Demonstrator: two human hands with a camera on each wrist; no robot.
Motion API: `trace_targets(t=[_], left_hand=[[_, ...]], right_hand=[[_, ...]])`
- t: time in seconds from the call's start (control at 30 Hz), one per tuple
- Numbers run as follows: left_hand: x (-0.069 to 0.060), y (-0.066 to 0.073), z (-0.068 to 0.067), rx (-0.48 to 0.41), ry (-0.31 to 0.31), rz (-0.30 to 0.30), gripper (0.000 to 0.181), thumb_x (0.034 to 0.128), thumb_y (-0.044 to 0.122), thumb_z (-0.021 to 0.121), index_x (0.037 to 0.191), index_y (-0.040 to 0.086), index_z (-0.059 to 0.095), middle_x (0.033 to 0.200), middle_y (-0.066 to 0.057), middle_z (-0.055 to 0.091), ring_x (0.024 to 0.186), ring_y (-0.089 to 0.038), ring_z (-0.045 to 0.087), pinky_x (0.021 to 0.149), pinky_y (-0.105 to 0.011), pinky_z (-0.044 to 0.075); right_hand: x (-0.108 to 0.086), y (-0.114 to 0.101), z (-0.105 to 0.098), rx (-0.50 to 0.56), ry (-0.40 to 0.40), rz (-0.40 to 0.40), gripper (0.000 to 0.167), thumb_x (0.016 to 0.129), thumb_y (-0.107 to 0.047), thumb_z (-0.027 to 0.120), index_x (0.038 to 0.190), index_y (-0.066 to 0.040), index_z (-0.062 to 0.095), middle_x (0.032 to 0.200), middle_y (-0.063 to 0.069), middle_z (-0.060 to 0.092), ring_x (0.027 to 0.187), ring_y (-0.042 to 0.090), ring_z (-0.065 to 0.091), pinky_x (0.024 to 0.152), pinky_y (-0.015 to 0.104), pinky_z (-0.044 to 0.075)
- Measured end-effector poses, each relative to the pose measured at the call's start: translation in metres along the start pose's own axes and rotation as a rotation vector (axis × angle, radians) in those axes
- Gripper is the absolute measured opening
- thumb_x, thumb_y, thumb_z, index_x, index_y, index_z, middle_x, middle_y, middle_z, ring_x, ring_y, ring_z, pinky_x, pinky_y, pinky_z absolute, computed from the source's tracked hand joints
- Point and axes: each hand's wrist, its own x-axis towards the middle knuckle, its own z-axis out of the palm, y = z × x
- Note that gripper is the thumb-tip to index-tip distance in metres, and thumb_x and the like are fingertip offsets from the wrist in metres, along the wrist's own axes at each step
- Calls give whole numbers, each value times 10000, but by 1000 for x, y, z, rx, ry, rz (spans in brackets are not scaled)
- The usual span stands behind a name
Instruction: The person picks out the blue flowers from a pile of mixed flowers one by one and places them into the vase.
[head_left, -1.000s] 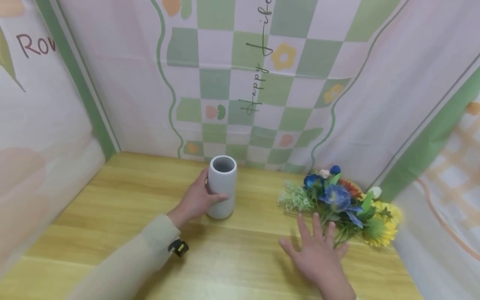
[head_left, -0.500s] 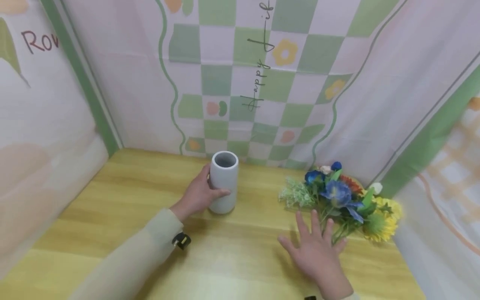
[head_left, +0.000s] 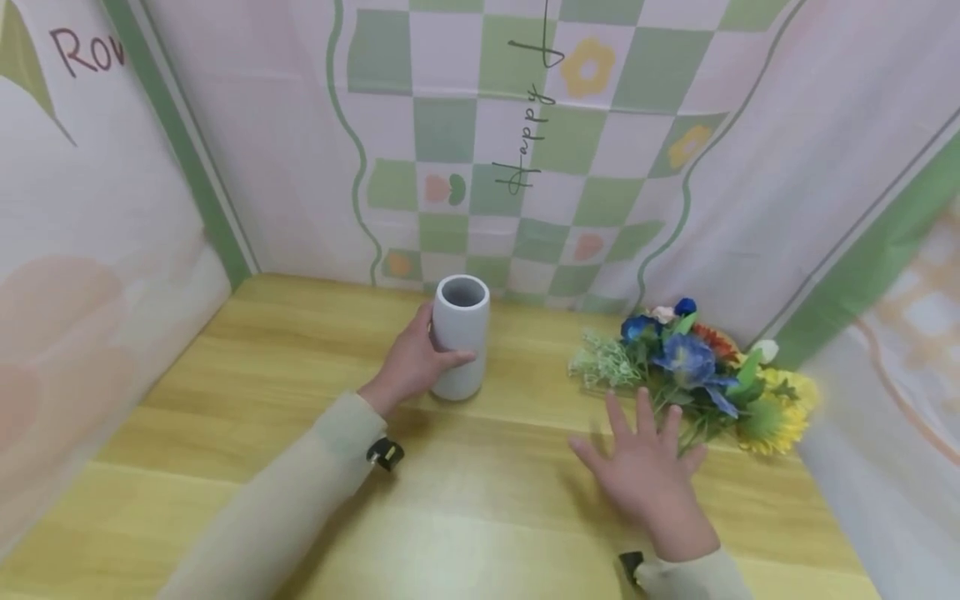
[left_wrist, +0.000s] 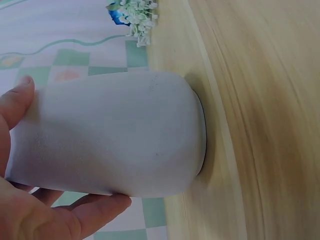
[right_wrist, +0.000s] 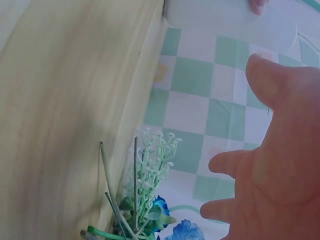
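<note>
A white cylindrical vase [head_left: 460, 333] stands upright on the wooden table, its dark round opening facing up. My left hand [head_left: 408, 362] grips it from the left side, thumb across the front and fingers behind. Up close in the left wrist view, the vase [left_wrist: 115, 135] fills the middle, its base at the wood. To the right lies a bunch of flowers [head_left: 690, 362] in blue, yellow, red and white with green stems. Over the near ends of the stems, my right hand [head_left: 648, 475] is spread with straight fingers. Bare stems [right_wrist: 135, 185] show below that hand in the right wrist view, apart from it.
The wooden table [head_left: 450, 517] ends at the back against a hanging checkered cloth [head_left: 510, 133]. Printed cloths also close off the left and right sides. Dark wrist straps [head_left: 386, 454] sit on both sleeves.
The head view has tilted down, so everything appears higher in it, and more of the right sleeve shows. Both hands, the vase and the flowers keep nearly the same places on the table.
</note>
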Motion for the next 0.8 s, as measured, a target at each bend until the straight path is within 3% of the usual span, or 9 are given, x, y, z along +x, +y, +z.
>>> trace_targets(t=[0.5, 0.8], left_hand=[[-1, 4, 1, -10, 6, 15, 970, 745, 379, 885, 1511, 157, 332, 1384, -112, 535, 1210, -314, 541, 1020, -531, 422], [1, 9, 11, -25, -13, 10, 994, 751, 377, 880, 1535, 154, 309, 1385, -103, 534, 1215, -300, 538, 1027, -516, 418]], right_hand=[[1, -7, -3, 19, -19, 12, 1002, 884, -831, 255, 1609, -156, 107, 1598, 270, -109, 1332, 646, -172, 839, 799, -234], [-4, -2, -5, -10, -20, 28, 1002, 882, -834, 242, 1607, -154, 118, 1595, 284, -78, 1337, 655, -129, 841, 816, -200]])
